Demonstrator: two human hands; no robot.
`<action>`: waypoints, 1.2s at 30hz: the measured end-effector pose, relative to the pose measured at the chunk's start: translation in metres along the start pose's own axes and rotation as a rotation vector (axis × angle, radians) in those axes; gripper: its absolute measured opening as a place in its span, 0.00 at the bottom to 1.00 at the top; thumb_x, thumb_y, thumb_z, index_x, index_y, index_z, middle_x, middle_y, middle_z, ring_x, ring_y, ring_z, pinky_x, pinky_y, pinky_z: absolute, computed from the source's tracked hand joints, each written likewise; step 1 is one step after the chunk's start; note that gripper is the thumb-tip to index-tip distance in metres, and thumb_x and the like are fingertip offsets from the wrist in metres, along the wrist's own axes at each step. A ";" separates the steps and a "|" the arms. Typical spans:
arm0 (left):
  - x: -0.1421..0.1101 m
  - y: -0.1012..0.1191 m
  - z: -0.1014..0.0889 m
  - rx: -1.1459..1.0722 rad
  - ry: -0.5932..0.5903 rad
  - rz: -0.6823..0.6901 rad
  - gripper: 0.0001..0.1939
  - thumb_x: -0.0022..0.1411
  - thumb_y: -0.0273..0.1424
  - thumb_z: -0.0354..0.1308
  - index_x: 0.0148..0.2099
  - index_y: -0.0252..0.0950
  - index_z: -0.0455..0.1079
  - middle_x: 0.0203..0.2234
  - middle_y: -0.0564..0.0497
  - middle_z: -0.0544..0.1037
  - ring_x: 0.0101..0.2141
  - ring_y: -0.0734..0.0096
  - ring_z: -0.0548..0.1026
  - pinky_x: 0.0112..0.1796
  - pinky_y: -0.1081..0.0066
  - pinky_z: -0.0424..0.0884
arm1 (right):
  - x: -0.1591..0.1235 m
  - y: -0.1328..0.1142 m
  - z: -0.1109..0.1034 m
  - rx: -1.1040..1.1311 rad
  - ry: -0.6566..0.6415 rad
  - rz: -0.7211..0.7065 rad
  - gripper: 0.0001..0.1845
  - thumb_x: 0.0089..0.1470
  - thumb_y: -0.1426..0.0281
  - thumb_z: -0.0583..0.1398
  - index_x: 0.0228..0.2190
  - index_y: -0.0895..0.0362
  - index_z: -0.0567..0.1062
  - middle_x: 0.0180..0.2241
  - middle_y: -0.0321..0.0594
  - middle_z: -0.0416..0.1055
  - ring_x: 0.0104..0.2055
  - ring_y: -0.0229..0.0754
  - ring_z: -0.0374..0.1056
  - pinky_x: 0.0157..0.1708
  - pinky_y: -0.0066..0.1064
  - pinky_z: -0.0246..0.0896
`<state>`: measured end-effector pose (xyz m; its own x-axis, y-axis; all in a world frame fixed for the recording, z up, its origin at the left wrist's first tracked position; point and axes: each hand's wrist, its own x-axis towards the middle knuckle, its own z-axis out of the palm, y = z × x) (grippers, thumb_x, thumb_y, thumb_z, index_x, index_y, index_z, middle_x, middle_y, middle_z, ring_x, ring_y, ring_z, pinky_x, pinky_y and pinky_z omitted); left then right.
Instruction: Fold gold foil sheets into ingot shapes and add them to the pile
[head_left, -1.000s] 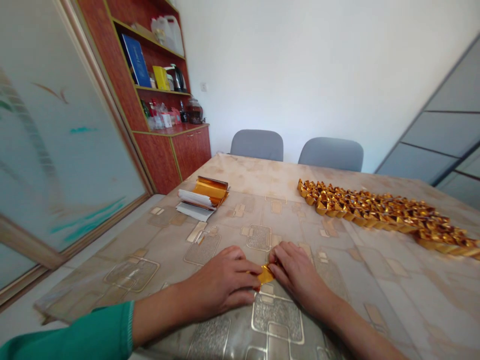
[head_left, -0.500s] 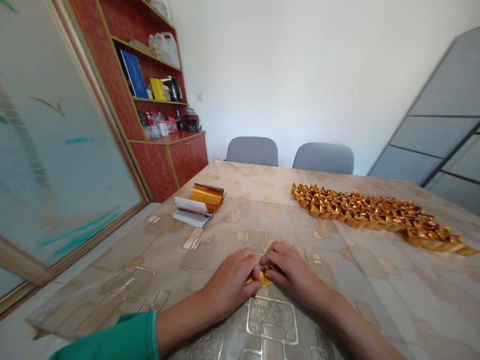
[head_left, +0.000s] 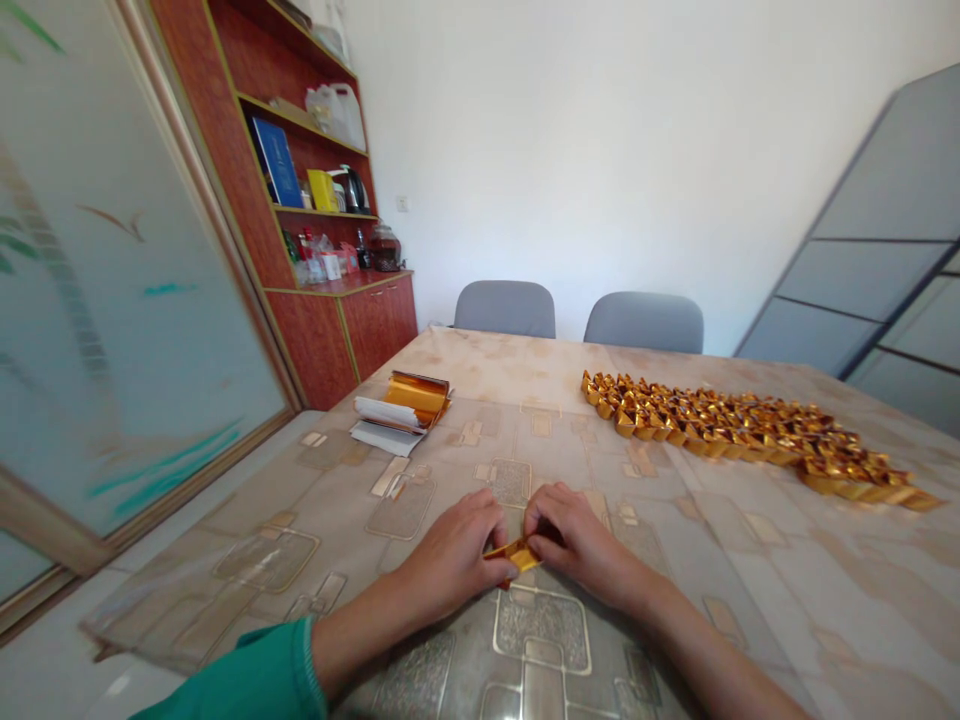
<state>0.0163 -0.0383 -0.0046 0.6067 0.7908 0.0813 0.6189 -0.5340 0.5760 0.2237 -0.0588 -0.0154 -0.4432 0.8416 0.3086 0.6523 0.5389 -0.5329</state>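
A small folded piece of gold foil paper (head_left: pixel 525 556) is held between both hands, low over the near part of the table. My left hand (head_left: pixel 466 540) pinches its left end, thumb in front and fingers behind. At its right end my right hand (head_left: pixel 568 540) grips with curled fingers and thumb. The fingertips hide parts of the foil. Farther off to the left lies a stack of loose gold foil sheets (head_left: pixel 420 398) with white backs, curled upward. Rows of folded gold foil ingots (head_left: pixel 712 420) stand packed together at the right.
The table (head_left: pixel 480 360) has a patterned, clear-covered cloth. Two grey chairs (head_left: pixel 505 308) stand behind its far edge. A red-brown shelf cabinet (head_left: pixel 315 240) with jugs, a kettle and bottles is at the back left, beside a frosted sliding door (head_left: pixel 112 250).
My hands have drawn slightly apart, and more of the gold foil shows between them. The whole view has shifted a little; the sheets and ingots lie as before.
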 end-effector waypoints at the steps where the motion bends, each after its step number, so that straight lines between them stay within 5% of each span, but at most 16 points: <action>1: 0.001 -0.001 0.001 -0.021 -0.002 0.010 0.06 0.55 0.28 0.63 0.31 0.36 0.67 0.30 0.54 0.72 0.34 0.68 0.70 0.33 0.72 0.62 | 0.000 0.000 -0.001 0.009 0.004 0.009 0.09 0.55 0.81 0.59 0.29 0.55 0.70 0.30 0.33 0.70 0.36 0.40 0.66 0.39 0.32 0.57; 5: 0.003 0.000 0.000 -0.044 0.040 0.045 0.01 0.59 0.26 0.58 0.34 0.36 0.70 0.27 0.55 0.74 0.31 0.69 0.71 0.32 0.73 0.62 | -0.001 -0.004 -0.002 0.010 0.081 -0.008 0.08 0.57 0.80 0.60 0.30 0.54 0.72 0.28 0.32 0.72 0.34 0.40 0.67 0.39 0.33 0.56; 15: 0.006 0.000 -0.006 0.016 0.178 0.254 0.11 0.67 0.31 0.55 0.34 0.37 0.77 0.27 0.52 0.78 0.31 0.69 0.74 0.34 0.71 0.65 | 0.001 -0.011 -0.014 0.022 0.138 -0.058 0.05 0.58 0.70 0.65 0.29 0.52 0.79 0.26 0.31 0.76 0.32 0.39 0.70 0.40 0.35 0.58; 22: 0.010 -0.005 -0.007 -0.181 0.209 0.126 0.09 0.61 0.30 0.57 0.30 0.35 0.76 0.24 0.52 0.78 0.28 0.69 0.72 0.31 0.72 0.62 | -0.005 0.015 -0.042 0.223 0.158 0.094 0.14 0.59 0.59 0.62 0.27 0.54 0.79 0.27 0.37 0.75 0.32 0.43 0.68 0.36 0.34 0.59; 26: 0.015 -0.006 -0.006 -0.511 0.283 -0.063 0.10 0.57 0.33 0.58 0.27 0.34 0.74 0.21 0.52 0.74 0.25 0.70 0.69 0.28 0.73 0.60 | -0.007 0.026 -0.053 0.394 0.325 0.257 0.22 0.57 0.50 0.60 0.26 0.55 0.75 0.25 0.37 0.71 0.31 0.43 0.66 0.33 0.34 0.60; 30: 0.021 -0.004 -0.001 -0.914 0.330 -0.167 0.13 0.54 0.40 0.62 0.29 0.33 0.73 0.23 0.53 0.74 0.26 0.72 0.68 0.29 0.74 0.62 | -0.002 0.008 -0.035 0.598 0.222 0.305 0.25 0.62 0.48 0.52 0.33 0.54 0.77 0.30 0.41 0.73 0.32 0.44 0.67 0.34 0.35 0.63; 32: 0.021 -0.002 0.002 -1.012 0.319 -0.188 0.15 0.52 0.42 0.65 0.30 0.33 0.74 0.22 0.54 0.73 0.25 0.74 0.67 0.27 0.75 0.61 | 0.002 -0.005 -0.018 0.758 0.129 0.292 0.22 0.58 0.47 0.58 0.33 0.53 0.77 0.30 0.40 0.73 0.31 0.43 0.66 0.33 0.34 0.62; 36: 0.020 0.004 0.005 -1.080 0.290 -0.207 0.16 0.50 0.43 0.68 0.28 0.33 0.75 0.20 0.55 0.71 0.22 0.76 0.64 0.25 0.76 0.58 | 0.009 -0.014 0.003 0.924 0.208 0.255 0.18 0.52 0.52 0.65 0.33 0.55 0.78 0.30 0.38 0.74 0.32 0.42 0.66 0.36 0.33 0.61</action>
<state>0.0334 -0.0263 -0.0052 0.3177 0.9482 0.0074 -0.1452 0.0409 0.9886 0.2086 -0.0595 -0.0074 -0.1806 0.9661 0.1845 -0.0641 0.1756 -0.9824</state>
